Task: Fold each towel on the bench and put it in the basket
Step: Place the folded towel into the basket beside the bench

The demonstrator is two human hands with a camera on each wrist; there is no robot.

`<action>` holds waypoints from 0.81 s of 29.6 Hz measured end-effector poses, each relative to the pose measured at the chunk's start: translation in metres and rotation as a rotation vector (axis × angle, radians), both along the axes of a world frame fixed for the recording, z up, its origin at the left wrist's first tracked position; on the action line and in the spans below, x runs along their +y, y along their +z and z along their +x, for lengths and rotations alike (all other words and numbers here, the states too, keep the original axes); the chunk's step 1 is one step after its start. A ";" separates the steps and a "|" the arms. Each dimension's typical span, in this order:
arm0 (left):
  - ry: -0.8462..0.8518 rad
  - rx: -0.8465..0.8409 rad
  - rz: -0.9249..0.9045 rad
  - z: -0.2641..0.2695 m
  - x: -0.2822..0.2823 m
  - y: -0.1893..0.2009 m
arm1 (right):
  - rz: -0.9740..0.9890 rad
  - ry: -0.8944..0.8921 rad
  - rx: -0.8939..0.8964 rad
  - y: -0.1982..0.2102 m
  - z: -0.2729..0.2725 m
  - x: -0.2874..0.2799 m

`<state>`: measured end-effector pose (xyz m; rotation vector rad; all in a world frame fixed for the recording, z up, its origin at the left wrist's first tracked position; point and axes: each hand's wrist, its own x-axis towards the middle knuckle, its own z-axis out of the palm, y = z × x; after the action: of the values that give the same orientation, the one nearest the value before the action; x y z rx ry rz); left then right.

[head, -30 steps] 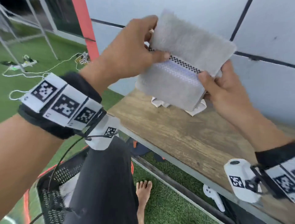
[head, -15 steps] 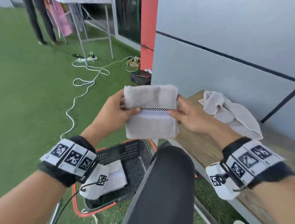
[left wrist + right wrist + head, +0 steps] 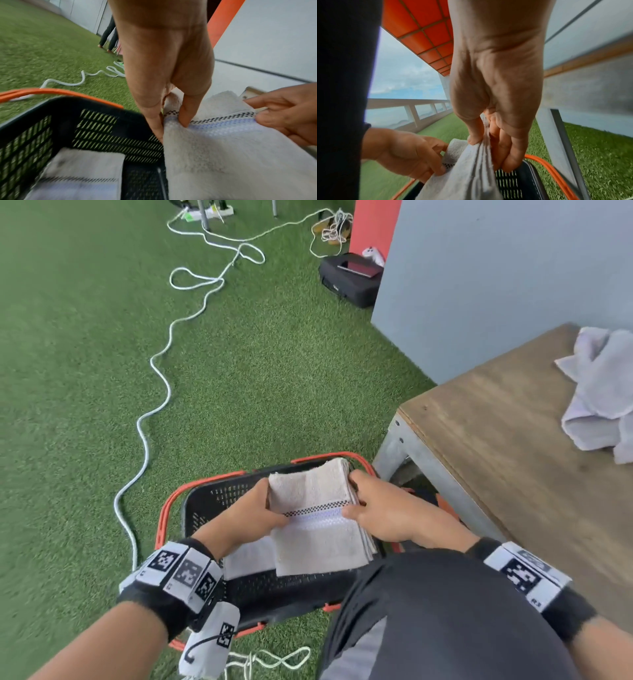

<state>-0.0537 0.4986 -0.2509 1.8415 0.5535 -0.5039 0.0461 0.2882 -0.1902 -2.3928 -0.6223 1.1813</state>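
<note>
Hands pinch the folded towel [image 3: 317, 522] by its side edges, left hand [image 3: 251, 513] and right hand [image 3: 387, 515], thumbs on top, holding it over the basket [image 3: 202, 501]. We should lower it flat beside the towel already in the basket [image 3: 246, 559], letting go together so the layers stay stacked. Its long axis runs away from us toward the basket's far rim, the checked band crossing it.

Head cam looks steeply down, w/ basket [image 3: 205, 505] just below; left wrist cam close along left hand [image 3: 164, 65]; right wrist cam close along right hand [image 3: 498, 81]. All share folded towel [image 3: 318, 529].
</note>
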 end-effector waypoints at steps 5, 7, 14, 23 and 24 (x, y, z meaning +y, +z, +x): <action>0.033 0.178 0.016 0.005 0.002 -0.059 | -0.085 0.024 0.058 -0.053 -0.008 0.010; 0.077 0.217 0.030 0.007 0.001 -0.080 | -0.100 -0.004 0.057 -0.076 -0.007 0.016; 0.139 0.262 0.126 0.018 -0.008 -0.129 | -0.095 -0.063 -0.113 -0.130 -0.007 0.027; 0.198 0.202 0.107 0.036 -0.010 -0.164 | -0.097 0.040 -0.186 -0.153 0.000 0.037; 0.203 0.207 0.106 0.037 -0.010 -0.166 | -0.105 0.038 -0.174 -0.155 0.001 0.038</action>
<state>-0.0169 0.4887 -0.4168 1.8188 0.9127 -0.5386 0.0468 0.3262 -0.3454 -2.6029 -0.6779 1.0523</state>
